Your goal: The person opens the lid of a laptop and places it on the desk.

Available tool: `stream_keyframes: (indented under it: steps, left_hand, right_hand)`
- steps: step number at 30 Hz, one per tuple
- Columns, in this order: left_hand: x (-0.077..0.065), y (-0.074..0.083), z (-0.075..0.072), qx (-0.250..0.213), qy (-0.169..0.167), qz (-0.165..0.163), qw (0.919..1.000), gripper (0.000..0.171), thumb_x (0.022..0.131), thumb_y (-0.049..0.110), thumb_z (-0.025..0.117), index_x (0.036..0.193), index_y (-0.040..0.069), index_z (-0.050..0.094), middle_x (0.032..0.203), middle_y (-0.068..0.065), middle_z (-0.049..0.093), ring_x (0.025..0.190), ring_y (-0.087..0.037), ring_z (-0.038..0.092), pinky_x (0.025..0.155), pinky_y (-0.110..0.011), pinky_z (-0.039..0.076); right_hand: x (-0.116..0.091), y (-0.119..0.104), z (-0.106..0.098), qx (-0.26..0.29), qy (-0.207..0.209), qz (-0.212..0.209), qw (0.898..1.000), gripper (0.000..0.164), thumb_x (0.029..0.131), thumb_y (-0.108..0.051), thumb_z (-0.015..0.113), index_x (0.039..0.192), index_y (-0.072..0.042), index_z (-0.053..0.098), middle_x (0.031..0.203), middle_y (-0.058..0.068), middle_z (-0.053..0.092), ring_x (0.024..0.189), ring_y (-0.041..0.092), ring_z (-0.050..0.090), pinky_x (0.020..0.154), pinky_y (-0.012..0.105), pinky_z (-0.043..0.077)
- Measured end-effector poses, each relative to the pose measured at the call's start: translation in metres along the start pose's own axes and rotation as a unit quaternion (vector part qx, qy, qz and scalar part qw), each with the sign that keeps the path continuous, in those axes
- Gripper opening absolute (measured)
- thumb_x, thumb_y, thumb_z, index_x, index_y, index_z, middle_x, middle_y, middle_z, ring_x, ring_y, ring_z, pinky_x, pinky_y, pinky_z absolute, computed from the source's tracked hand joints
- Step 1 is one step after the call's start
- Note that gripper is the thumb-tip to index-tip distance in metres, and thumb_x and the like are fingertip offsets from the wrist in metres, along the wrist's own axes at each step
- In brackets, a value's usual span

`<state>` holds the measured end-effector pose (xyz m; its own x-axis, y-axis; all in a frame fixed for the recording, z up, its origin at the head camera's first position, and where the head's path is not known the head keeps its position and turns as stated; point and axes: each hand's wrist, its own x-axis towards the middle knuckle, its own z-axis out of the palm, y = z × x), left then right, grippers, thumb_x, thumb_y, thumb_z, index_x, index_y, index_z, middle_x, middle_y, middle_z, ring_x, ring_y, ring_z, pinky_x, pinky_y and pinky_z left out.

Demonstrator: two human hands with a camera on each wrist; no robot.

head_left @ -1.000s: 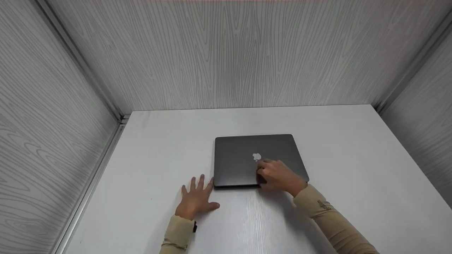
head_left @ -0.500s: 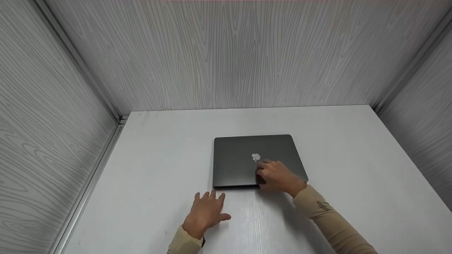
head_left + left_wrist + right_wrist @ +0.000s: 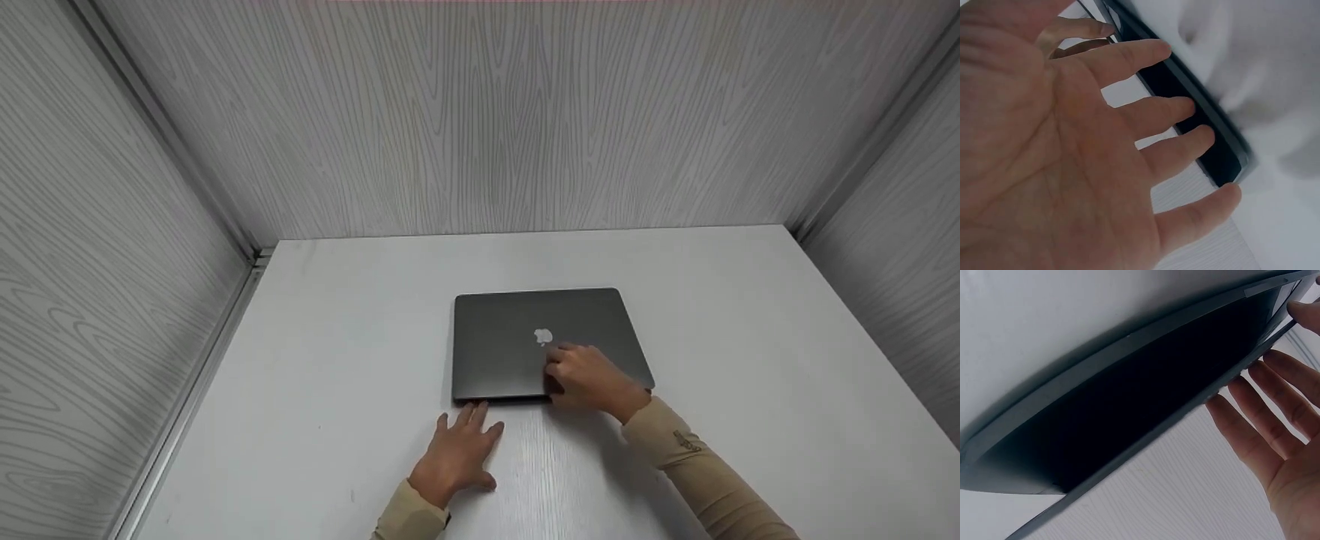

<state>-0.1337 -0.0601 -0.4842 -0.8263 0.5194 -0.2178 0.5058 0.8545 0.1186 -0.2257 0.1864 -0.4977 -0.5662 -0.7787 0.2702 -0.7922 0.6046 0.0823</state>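
Observation:
A closed-looking dark grey laptop [image 3: 495, 352] with a pale apple logo lies on the white table in the head view. My right hand [image 3: 589, 375] pinches the front edge of its lid, fingers on top and thumb at the underside. The right wrist view reveals a dark gap between the lid [image 3: 1145, 437] and the base [image 3: 1129, 346], so the lid is slightly raised. My left hand [image 3: 454, 457] has its fingers spread, fingertips at the laptop's front edge near the left corner. In the left wrist view those fingertips [image 3: 1202, 138] overlap the gap; contact is unclear.
The white tabletop [image 3: 360, 315] surrounds the laptop. A wood-grain back wall [image 3: 495, 112] rises behind it, with side walls at left [image 3: 90, 300] and right [image 3: 900, 225]. Beige sleeves [image 3: 667, 435] cover the forearms.
My left hand has moved from beside the laptop's left front corner, back and then rightward to the front edge. My right hand stays at the lid's edge.

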Motion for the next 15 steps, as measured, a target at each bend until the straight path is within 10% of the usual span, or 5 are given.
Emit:
stream_keyframes:
  steps: [15]
  left_hand:
    - [0.0021,0.0018,0.0077,-0.016,-0.019,-0.017,0.9995,0.081,0.069,0.029,0.094,0.141,0.013,0.06,0.155,-0.018,0.041,0.143,-0.037,0.038,0.1,-0.064,0.043]
  right_hand:
    - [-0.0082,-0.0036,0.0053,-0.11,0.049,-0.058,0.991,0.017,0.078,-0.016,0.086,0.076,-0.008,0.071,0.078,0.003,0.059,0.069,0.018,0.059,0.048,0.031,0.051]
